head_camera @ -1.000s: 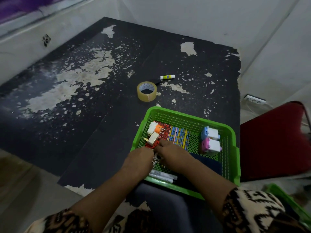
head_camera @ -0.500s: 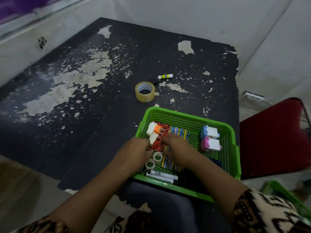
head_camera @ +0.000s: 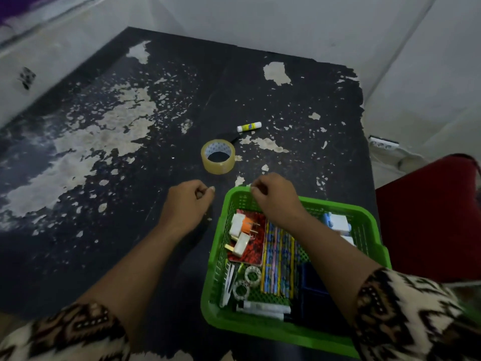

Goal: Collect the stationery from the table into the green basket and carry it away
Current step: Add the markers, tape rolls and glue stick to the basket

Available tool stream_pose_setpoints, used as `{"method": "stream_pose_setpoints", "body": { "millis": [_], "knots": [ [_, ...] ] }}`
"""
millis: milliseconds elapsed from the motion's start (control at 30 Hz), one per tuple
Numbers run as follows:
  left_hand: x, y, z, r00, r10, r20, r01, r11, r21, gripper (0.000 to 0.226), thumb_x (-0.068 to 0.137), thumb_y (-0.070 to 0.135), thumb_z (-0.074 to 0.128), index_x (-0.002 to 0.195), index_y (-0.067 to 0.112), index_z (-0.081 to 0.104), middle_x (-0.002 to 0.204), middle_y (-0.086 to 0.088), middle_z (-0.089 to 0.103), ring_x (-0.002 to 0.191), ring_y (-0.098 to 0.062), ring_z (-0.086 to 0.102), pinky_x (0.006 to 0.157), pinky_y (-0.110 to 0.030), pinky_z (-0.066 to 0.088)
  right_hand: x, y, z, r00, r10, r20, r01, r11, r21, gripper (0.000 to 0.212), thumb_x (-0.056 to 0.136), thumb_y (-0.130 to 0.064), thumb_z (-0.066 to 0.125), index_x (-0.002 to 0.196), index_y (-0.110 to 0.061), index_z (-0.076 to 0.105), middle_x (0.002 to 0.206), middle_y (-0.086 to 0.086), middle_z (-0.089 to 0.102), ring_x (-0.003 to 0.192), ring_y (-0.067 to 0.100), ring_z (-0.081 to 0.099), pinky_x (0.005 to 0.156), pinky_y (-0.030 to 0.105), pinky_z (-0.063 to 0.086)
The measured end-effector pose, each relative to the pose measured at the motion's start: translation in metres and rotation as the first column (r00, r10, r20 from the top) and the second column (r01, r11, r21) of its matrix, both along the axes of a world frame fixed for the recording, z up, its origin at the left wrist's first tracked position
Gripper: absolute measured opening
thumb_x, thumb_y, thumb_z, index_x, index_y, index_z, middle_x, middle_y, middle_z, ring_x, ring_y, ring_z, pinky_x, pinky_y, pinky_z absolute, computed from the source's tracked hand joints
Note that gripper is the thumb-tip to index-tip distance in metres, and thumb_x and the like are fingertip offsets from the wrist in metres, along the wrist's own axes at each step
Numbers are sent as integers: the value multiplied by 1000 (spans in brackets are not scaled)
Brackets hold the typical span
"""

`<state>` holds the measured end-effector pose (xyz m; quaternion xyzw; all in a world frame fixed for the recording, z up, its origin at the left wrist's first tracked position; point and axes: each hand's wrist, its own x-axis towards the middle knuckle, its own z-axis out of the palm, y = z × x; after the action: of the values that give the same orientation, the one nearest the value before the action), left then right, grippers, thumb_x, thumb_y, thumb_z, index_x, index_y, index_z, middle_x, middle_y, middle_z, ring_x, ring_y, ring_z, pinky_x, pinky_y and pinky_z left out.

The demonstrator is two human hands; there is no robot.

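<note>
- Dim, soft frame; small print and labels unreadable.
- Green basket [head_camera: 260,332] sits on the near right part of the bench [head_camera: 117,230]. Its near right corner is covered by the right forearm and patterned sleeve [head_camera: 406,316].
- Right hand [head_camera: 273,196] hangs over the basket's far left corner with fingers curled down. Can't tell if it grips the rim, pinches something small, or holds nothing.
- Left hand [head_camera: 188,201] is over bare bench just left of the basket, apart from it. Fingers are curled in with the thumb tip against the forefinger; nothing visible in it.
- Tape roll [head_camera: 218,156] lies flat on the bench, just beyond both hands and between them. Neither hand touches it.
- Glue stick [head_camera: 249,126] lies on its side beyond the tape roll, farther from the hands.
- A thin dark object runs between the tape roll and glue stick; can't identify it.
- In the basket:
  - a red patterned card [head_camera: 256,238] with small white and orange pieces on top
  - a striped pencil bundle [head_camera: 278,259]
  - two small clear tape rings [head_camera: 247,278]
  - a marker [head_camera: 263,307] along the near wall
  - a dark blue block [head_camera: 312,282], shape unclear
- A blue and white item [head_camera: 337,222] on the basket's far side is partly hidden by the right wrist.
- Red chair [head_camera: 429,217] stands right of the bench, cut off by the frame edge.
</note>
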<state>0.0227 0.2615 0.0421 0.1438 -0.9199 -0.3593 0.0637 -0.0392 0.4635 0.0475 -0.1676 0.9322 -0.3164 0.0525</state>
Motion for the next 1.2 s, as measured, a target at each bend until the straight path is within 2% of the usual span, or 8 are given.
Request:
{"method": "stream_pose_setpoints", "body": {
  "millis": [133,267,367,500,767,933,1067,1200],
  "knots": [
    [-49,-19,-16,991,63,117,-75,991,106,30,88,39,70,103,14,62,93,-1,66,85,-18,63,69,-30,49,-37,-33,-7,998,-64,-12,63,998,-17,20,93,-26,56,99,-12,68,100,7,58,92,19,54,80,34,47],
    [-99,-38,-37,965,44,259,-63,996,66,102,72,54,81,148,7,32,147,-14,40,133,-30,45,106,-42,43,-65,-50,-29,969,-105,225,79,989,123,30,94,-36,55,98,-9,68,99,12,68,88,25,62,75,33,49],
    [-129,-39,-41,961,-29,277,21,999,31,129,66,55,84,156,6,8,161,-14,15,148,-31,19,117,-43,27,-69,-53,-43,927,-170,335,100,971,218,37,92,-44,53,99,-11,67,102,11,68,89,26,61,76,32,48],
    [-159,-33,-53,949,-121,291,124,992,10,136,63,56,86,157,8,0,162,-11,11,148,-30,16,117,-47,29,-70,-51,-47,910,-213,357,148,969,199,34,92,-44,53,92,-13,66,98,9,66,88,24,60,82,37,52],
    [-151,-32,-59,968,-151,201,167,984,-66,91,62,54,84,131,10,44,126,-6,42,113,-22,49,88,-33,44,-67,-46,-36,910,-272,314,266,962,62,25,94,-32,55,84,-12,63,79,2,63,69,12,55,54,26,36],
    [-119,-23,-36,998,-45,43,41,996,79,94,65,49,84,140,11,43,131,-3,44,111,-12,47,87,-24,37,-59,-44,-22,912,-257,320,331,922,-201,43,99,-45,43,75,-13,59,71,1,60,67,16,56,64,32,43],
    [-86,-6,-2,994,-75,-85,82,993,87,93,69,43,85,144,10,40,135,-3,43,112,-5,43,92,-21,37,-55,-41,7,862,-131,490,373,817,-440,57,88,-70,34,93,-21,63,87,7,69,81,24,66,79,46,54],
    [-50,15,28,975,-158,-159,166,985,42,99,68,43,84,148,9,36,137,-2,41,119,-3,41,95,-18,34,-42,-27,41,865,73,497,227,826,-516,51,91,-64,44,103,-19,65,80,18,66,65,25,63,58,38,51]
  ]
}}
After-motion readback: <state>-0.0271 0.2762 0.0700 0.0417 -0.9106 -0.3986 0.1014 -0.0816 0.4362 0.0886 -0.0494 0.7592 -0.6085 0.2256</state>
